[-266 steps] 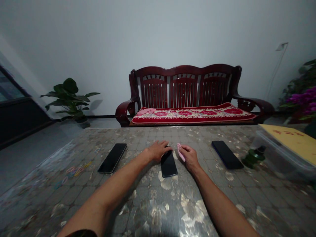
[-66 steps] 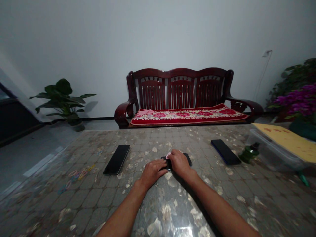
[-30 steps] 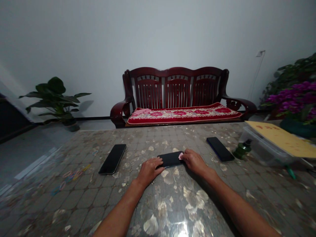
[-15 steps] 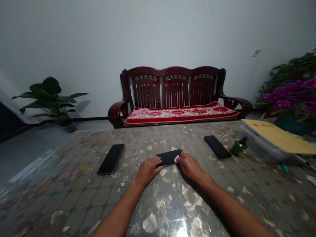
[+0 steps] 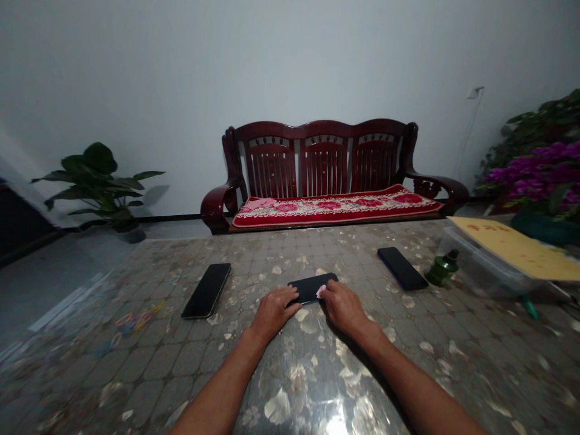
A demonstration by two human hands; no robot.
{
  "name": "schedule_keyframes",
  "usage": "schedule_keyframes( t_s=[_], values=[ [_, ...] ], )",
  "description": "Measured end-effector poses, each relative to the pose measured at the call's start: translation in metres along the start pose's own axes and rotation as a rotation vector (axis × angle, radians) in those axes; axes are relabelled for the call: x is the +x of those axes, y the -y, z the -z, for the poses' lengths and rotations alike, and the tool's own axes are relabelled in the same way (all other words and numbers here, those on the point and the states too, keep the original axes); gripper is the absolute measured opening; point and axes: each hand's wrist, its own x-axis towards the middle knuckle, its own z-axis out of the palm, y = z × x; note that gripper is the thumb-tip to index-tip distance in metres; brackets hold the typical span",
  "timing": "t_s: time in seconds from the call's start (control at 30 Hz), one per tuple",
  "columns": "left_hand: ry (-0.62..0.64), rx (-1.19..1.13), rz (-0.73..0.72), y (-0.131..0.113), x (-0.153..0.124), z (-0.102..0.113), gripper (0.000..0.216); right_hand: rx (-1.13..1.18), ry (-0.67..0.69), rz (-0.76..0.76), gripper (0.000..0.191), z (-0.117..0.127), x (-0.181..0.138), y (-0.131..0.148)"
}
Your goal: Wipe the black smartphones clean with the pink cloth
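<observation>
A black smartphone (image 5: 309,288) lies flat on the table, long side across, in front of me. My left hand (image 5: 275,307) grips its left end, fingers on the top and thumb along the near edge. Pinched in my right hand (image 5: 343,306) is a small pink cloth (image 5: 321,292), pressed against the right part of the screen. The phone's right end is partly hidden by that hand. A second phone (image 5: 206,290) rests to the left, dark screen up. On the right lies a third phone (image 5: 402,269) with a bluish edge.
Beside the right phone stand a green bottle (image 5: 443,268) and a clear plastic box (image 5: 475,266) under a yellow sheet (image 5: 512,244). Colourful bands (image 5: 136,320) lie on the left of the patterned table (image 5: 149,380). Beyond it is a wooden bench (image 5: 322,130).
My right hand has slid a little to the left over the screen with the pink cloth. My left hand keeps its hold on the phone. The view has shifted slightly.
</observation>
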Motion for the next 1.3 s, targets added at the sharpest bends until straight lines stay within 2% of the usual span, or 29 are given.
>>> schedule_keyframes(
  t_s=[0.1,0.3,0.63,0.9,1.17,1.3],
  values=[
    [0.01,0.019,-0.007,0.0,0.0,0.001,0.021,0.004,-0.014,-0.001,0.029,0.002,0.0,-0.001],
    [-0.004,0.013,-0.023,0.001,0.0,0.0,0.021,-0.033,-0.013,-0.147,0.031,0.008,-0.003,-0.02],
    [-0.004,0.004,-0.008,-0.001,0.0,0.001,0.021,-0.022,-0.04,0.046,0.029,-0.005,0.004,0.005],
    [-0.003,-0.009,-0.02,0.001,-0.001,0.0,0.021,-0.09,-0.083,-0.132,0.028,0.0,0.004,-0.026],
    [-0.006,0.025,-0.026,-0.001,0.0,0.002,0.02,-0.067,-0.084,0.11,0.023,-0.01,0.007,-0.001],
    [-0.002,0.007,-0.019,0.0,0.0,0.001,0.021,-0.075,-0.09,0.036,0.023,-0.005,0.006,-0.014]
  ],
)
